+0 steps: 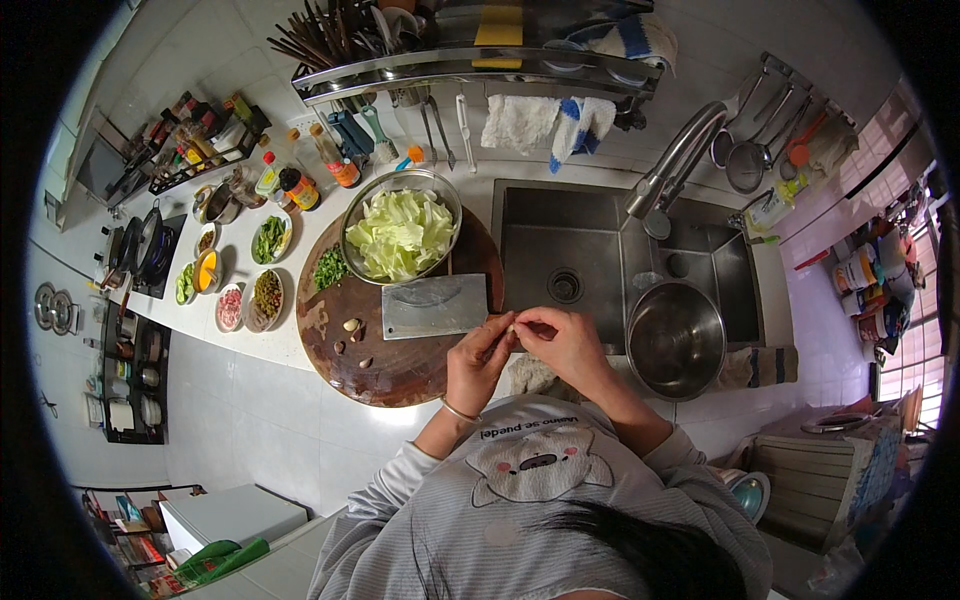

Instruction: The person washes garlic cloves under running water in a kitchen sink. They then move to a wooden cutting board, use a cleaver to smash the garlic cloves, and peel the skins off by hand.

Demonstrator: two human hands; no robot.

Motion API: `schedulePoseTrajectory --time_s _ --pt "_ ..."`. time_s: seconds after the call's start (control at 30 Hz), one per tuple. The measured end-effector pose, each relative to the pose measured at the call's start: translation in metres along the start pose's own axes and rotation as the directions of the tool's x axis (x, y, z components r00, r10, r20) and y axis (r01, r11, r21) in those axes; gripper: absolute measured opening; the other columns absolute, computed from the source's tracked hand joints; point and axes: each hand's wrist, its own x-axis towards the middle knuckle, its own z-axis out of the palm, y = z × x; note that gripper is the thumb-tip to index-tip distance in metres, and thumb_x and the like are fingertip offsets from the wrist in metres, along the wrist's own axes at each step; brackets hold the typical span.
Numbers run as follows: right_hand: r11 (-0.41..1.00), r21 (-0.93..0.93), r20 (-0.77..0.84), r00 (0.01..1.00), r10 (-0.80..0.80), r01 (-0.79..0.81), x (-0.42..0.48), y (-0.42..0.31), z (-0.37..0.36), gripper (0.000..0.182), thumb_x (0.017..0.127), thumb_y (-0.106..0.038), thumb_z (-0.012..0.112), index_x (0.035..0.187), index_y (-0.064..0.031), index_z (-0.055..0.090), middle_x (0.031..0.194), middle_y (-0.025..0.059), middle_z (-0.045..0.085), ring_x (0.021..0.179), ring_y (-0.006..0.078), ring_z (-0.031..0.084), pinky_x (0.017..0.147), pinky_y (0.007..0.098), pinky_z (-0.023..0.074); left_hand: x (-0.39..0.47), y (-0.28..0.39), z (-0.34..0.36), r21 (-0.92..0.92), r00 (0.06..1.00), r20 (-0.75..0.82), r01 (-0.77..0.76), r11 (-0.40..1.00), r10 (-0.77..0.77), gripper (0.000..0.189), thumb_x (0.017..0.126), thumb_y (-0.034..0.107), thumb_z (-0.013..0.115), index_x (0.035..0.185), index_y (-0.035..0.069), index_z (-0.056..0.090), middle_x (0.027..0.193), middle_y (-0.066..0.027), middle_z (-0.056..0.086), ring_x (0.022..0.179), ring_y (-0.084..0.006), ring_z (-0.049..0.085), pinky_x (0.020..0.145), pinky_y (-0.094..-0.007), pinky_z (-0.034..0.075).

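My left hand point(480, 356) and my right hand point(559, 345) meet at the fingertips near the sink's front left corner, pinching a small pale garlic clove point(511, 328) between them. Beside my left hand a cleaver point(435, 306) lies flat on the round wooden chopping board point(405, 375). Several garlic cloves point(365, 362) lie on the board left of my hands. Behind the cleaver stands a bowl of torn cabbage leaves point(405, 232), with chopped green herbs point(330, 268) at its left. The cleaver's handle is mostly hidden by my hands.
Right of the board is a steel sink point(562, 240) with a faucet point(675, 161) above; a steel pot point(675, 341) rests over its front edge. Left stand a plate of leafy greens point(271, 238), a bowl of diced meat point(229, 307) and sauce bottles point(298, 189). A rack point(480, 58) hangs behind.
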Motion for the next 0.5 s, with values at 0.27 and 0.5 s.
schedulePoseTrajectory --time_s 0.27,0.5 --pt "1.000 0.016 0.016 1.000 0.015 -0.015 0.001 0.002 0.000 0.015 0.086 -0.007 0.071 0.097 0.0013 0.071 0.084 0.0078 0.074 0.078 0.0100 0.070 0.067 0.0243 0.0552 0.000 0.001 -0.003 -0.013 0.996 0.064 0.064 0.998 -0.063 0.027 0.095 0.003 0.064 0.122 -0.002 0.066 0.105 -0.0087 0.070 0.092 -0.0109 0.065 0.080 -0.0245 0.054" --pt "0.999 0.041 0.026 1.000 0.005 -0.006 0.003 -0.001 -0.001 0.013 0.086 -0.006 0.070 0.097 0.0019 0.070 0.084 0.0074 0.073 0.077 0.0104 0.070 0.068 0.0242 0.0556 -0.001 -0.004 -0.005 -0.060 0.994 0.071 0.089 0.994 -0.085 0.029 0.095 0.004 0.063 0.123 -0.001 0.065 0.105 -0.0074 0.070 0.091 -0.0103 0.065 0.080 -0.0239 0.053"
